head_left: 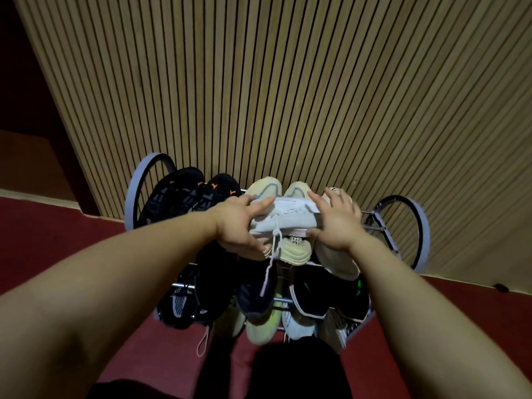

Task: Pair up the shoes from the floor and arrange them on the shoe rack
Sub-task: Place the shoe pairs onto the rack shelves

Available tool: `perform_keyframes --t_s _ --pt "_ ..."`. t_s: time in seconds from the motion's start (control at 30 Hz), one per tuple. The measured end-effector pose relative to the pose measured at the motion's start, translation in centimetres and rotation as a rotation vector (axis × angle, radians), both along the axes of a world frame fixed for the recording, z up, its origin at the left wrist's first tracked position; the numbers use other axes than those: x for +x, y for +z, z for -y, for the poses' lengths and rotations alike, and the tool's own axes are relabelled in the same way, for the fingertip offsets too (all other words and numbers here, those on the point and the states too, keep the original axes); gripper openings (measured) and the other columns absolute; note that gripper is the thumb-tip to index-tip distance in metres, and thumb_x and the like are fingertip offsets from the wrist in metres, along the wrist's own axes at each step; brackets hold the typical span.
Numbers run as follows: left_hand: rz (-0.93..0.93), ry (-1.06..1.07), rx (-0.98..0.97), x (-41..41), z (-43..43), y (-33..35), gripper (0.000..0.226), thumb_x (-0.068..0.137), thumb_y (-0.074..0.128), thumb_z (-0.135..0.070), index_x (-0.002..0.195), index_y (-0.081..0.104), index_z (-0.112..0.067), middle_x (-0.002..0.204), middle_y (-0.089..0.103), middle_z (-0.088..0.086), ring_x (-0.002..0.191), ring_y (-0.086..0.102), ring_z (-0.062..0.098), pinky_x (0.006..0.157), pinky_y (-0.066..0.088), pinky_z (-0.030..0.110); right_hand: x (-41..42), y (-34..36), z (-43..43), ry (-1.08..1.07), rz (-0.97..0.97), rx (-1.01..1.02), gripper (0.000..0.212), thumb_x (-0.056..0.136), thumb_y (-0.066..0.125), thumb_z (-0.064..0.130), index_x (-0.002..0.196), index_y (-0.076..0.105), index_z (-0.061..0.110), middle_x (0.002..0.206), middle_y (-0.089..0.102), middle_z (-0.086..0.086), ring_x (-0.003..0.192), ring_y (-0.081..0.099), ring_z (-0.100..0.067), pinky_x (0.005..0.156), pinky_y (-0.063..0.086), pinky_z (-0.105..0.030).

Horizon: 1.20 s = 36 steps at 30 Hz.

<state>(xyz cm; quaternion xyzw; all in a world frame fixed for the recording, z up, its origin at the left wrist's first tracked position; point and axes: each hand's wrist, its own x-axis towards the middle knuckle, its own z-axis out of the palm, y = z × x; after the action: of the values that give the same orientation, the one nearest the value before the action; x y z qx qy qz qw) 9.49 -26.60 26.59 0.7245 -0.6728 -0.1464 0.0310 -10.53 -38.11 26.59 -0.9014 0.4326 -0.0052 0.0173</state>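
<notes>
The left hand's fingers (260, 203) lay curled over the top of a white shoe (288, 218), with the thumb tucked beneath it. The right hand's fingers (316, 202) were spread over the shoe's other end, thumb under the sole edge. So the left hand (237, 226) and the right hand (335, 226) gripped the shoe between them. It was turned sideways and held over the top shelf of the rack, and whether it touched the shoes below could not be told. A loose white lace (270, 269) hung down from its middle, in front of the lower shelves.

Right under the held shoe sat a cream pair (296, 250), toes pointing to the wall. Beside them, under the right wrist, lay a beige shoe (336, 262). To the left on the same shelf stood a pair of black shoes with orange marks (221, 187).

The lower shelves held a black and white mesh shoe (177, 303), a dark blue shoe (253, 298), a yellow-green shoe (260, 328), another white shoe (299, 325) and a black shoe with a green mark (347, 293). Which of these made pairs could not be told.

The grey shoe rack (134, 197) had a round hoop at each end and stood against a slatted wooden wall (259, 82) on a dark red floor (43, 240).
</notes>
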Motion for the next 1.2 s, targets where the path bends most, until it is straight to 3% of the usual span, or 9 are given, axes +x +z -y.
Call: perform_keyframes --t_s 0.1,0.3,0.43,0.57,0.77,0.87,1.0,1.1,1.2 --pt "-0.025 0.084 -0.161 -0.3 -0.3 -1.1 0.094 0.078 0.062 -0.060 0.151 0.008 -0.035 0.149 0.030 0.004 0.134 0.029 0.025 0.110 0.029 0.033 -1.5 -2.6 -0.6 -0.231 0.177 0.275 0.097 0.082 0.061 0.056 0.150 -0.005 0.034 0.159 -0.011 -0.005 0.146 -0.012 -0.029 0.116 0.001 -0.049" --pt "-0.121 0.361 -0.368 -3.2 0.0 -1.0 0.092 0.078 0.056 -0.066 0.151 0.013 -0.030 0.136 0.045 0.007 0.124 0.041 0.028 0.100 0.039 0.037 -4.2 -5.1 -0.9 -0.427 0.196 0.360 0.099 0.082 0.058 0.060 0.151 -0.007 0.032 0.158 -0.015 -0.010 0.146 -0.006 -0.034 0.117 0.008 -0.043" --pt "-0.117 0.509 -0.120 -6.1 1.4 -0.3 0.109 0.074 0.055 -0.073 0.149 -0.012 -0.031 0.147 0.021 0.016 0.132 0.026 0.034 0.105 0.030 0.043 -4.3 -5.7 -1.2 -0.461 0.249 0.362 0.096 0.082 0.063 0.050 0.151 -0.002 0.032 0.158 -0.010 -0.012 0.142 0.012 -0.040 0.112 0.023 -0.043" --pt "0.037 0.337 0.010 -5.8 1.3 -0.2 0.114 0.070 0.057 -0.075 0.146 -0.020 -0.038 0.156 -0.009 0.018 0.140 0.012 0.036 0.110 0.022 0.043 -5.5 -5.9 -0.8 -0.476 0.162 0.247 0.092 0.082 0.060 0.053 0.150 0.002 0.032 0.159 -0.002 -0.010 0.139 0.021 -0.040 0.109 0.027 -0.043" --pt "0.127 0.268 -0.001 -5.0 0.8 -1.4 0.095 0.079 0.042 -0.075 0.147 -0.013 -0.040 0.156 -0.010 0.019 0.139 0.014 0.038 0.110 0.024 0.043 -4.9 -5.4 -0.1 -0.532 0.034 0.246 0.098 0.078 0.055 0.066 0.150 -0.002 0.032 0.158 -0.002 -0.015 0.143 0.012 -0.038 0.114 0.013 -0.049" --pt "0.166 0.269 -0.017 -5.7 0.8 -1.5 0.086 0.083 0.038 -0.073 0.148 -0.009 -0.041 0.156 -0.011 0.019 0.139 0.013 0.036 0.107 0.027 0.042 -4.3 -5.5 0.0 -0.590 0.068 0.257 0.109 0.073 0.062 0.069 0.150 -0.005 0.031 0.156 0.006 -0.016 0.139 0.019 -0.040 0.111 0.020 -0.048" --pt "0.140 0.265 0.003 -5.7 0.7 -1.3 0.083 0.083 0.038 -0.072 0.146 -0.008 -0.046 0.156 -0.011 0.018 0.138 0.013 0.037 0.107 0.027 0.042 -5.7 -4.4 0.9 -0.606 0.204 0.274 0.103 0.075 0.066 0.059 0.150 0.005 0.024 0.148 0.028 -0.017 0.132 0.032 -0.039 0.106 0.030 -0.045" --pt "0.133 0.258 0.091 -5.5 1.3 -0.5 0.093 0.077 0.039 -0.080 0.145 -0.014 -0.047 0.155 -0.016 0.020 0.142 0.003 0.040 0.113 0.013 0.048 -7.9 -3.4 1.0 -0.574 0.223 0.347 0.101 0.075 0.067 0.054 0.150 0.006 0.025 0.149 0.031 -0.014 0.131 0.038 -0.037 0.103 0.038 -0.044" --pt "0.125 0.210 0.043 -5.0 2.2 0.4 0.093 0.074 0.035 -0.084 0.145 -0.013 -0.047 0.154 -0.025 0.019 0.143 -0.016 0.038 0.115 -0.005 0.050 -8.8 -3.3 0.1 -0.595 0.040 0.390 0.104 0.076 0.069 0.048 0.150 -0.002 0.031 0.152 0.017 -0.017 0.136 0.026 -0.040 0.110 0.030 -0.046"
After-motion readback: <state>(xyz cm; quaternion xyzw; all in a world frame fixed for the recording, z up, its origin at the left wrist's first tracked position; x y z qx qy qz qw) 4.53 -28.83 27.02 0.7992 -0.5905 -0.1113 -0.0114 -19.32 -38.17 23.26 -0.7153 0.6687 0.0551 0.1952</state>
